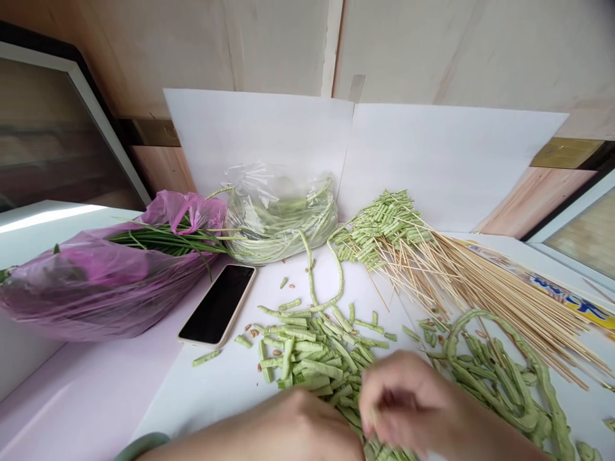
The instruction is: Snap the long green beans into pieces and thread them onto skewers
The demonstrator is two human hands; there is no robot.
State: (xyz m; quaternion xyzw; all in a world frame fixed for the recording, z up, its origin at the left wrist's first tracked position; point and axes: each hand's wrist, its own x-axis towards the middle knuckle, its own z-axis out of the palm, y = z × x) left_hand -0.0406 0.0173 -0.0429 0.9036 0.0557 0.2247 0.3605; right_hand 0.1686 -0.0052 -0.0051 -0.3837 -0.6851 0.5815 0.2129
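Short pieces of cut long bean (307,349) lie in a loose, overlapping heap on a white tabletop (192,397). They are pale green, wrinkled and slightly bent, with blunt cut ends, and a few stray pieces sit apart around the edge of the heap. Just to the right, longer uncut beans (500,378) curve in loose loops, bumpy and the same pale green.

left hand (307,430) — low, knuckles up | right hand (403,403) — blurred, curled downward
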